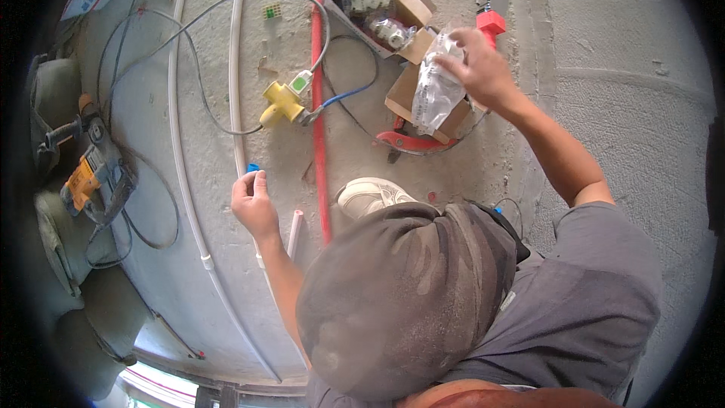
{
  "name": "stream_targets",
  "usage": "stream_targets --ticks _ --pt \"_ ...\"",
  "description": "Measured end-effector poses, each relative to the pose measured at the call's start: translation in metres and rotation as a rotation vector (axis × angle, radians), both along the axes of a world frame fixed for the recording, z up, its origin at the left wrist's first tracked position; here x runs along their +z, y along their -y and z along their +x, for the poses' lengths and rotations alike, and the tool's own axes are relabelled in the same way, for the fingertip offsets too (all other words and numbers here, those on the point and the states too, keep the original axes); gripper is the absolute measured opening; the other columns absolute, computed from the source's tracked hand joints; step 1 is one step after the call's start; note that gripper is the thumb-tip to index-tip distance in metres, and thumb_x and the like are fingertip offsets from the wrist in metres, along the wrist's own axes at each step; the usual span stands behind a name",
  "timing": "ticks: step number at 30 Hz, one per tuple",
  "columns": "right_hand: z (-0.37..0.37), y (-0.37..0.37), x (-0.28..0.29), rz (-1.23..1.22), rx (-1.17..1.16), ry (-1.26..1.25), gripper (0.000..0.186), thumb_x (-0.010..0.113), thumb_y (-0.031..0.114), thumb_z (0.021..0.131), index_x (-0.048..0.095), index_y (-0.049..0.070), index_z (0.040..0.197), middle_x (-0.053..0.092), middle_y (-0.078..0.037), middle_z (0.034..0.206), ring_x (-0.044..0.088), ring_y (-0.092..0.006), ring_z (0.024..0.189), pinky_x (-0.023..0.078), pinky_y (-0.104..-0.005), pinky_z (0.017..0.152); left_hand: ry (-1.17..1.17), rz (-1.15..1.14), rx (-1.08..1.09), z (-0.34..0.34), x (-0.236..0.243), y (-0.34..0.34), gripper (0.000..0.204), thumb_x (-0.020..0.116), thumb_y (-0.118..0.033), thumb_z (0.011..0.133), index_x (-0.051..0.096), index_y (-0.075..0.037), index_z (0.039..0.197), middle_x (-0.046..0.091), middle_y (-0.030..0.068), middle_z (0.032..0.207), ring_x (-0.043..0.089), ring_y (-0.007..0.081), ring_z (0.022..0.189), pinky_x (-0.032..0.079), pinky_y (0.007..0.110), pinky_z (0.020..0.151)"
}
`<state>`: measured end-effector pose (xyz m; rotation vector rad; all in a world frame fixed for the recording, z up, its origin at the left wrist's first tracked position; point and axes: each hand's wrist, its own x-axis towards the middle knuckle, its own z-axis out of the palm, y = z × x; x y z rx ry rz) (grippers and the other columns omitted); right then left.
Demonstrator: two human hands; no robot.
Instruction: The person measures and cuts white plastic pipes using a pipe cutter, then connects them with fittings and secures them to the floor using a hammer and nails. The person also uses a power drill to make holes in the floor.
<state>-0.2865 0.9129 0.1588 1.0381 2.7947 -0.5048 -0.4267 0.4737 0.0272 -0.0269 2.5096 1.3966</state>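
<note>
My left hand (255, 208) is closed in a pinch above the floor, beside a white pipe. Between its fingertips is a small blue piece (254, 168), too small to name more closely. Over to the right, my right hand (483, 68) grips the upper part of a clear plastic bag (439, 94) with printing on it. The bag hangs over an open cardboard box (402, 92) and covers part of it. What the bag contains, if anything, I cannot make out.
Another open cardboard box (415, 1) holds bagged white fittings (371, 0). A red-handled tool (411, 142) lies by the nearer box. A yellow connector (282, 103) with cables, a red pipe (318, 53), white pipes (175, 91), an orange drill (84, 177) and a red tool (491, 23) surround the hands.
</note>
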Motion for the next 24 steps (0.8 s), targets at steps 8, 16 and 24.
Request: stream_targets --ticks 8,16,24 --pt "0.033 0.018 -0.028 0.045 0.389 0.142 0.050 0.077 0.019 0.083 0.066 0.017 0.132 0.052 -0.015 0.154 0.061 -0.0368 0.135 0.057 -0.0480 0.102 -0.111 0.011 -0.254 0.001 0.014 -0.045 0.014 0.079 -0.010 0.096 0.075 0.002 0.104 0.073 0.0129 0.092 0.069 0.0227 0.082 0.055 0.035 0.075" --pt "-0.028 -0.068 0.029 -0.304 0.121 -0.391 0.026 0.075 0.022 0.095 0.068 0.003 0.112 0.072 -0.017 0.101 0.070 -0.0326 0.094 0.054 -0.0428 0.085 -0.162 -0.046 -0.248 0.008 0.020 -0.039 0.014 0.079 -0.010 0.095 0.074 0.002 0.102 0.070 0.0119 0.089 0.066 0.0235 0.078 0.054 0.036 0.073" --pt "-0.126 -0.032 -0.005 0.345 0.560 -0.326 0.034 0.067 0.015 0.095 0.066 0.011 0.129 0.071 -0.013 0.127 0.068 -0.0329 0.123 0.056 -0.0488 0.103 -0.184 -0.039 -0.206 0.006 0.020 -0.031 0.014 0.080 -0.013 0.097 0.076 0.000 0.102 0.072 0.0081 0.090 0.065 0.0160 0.079 0.053 0.031 0.074"
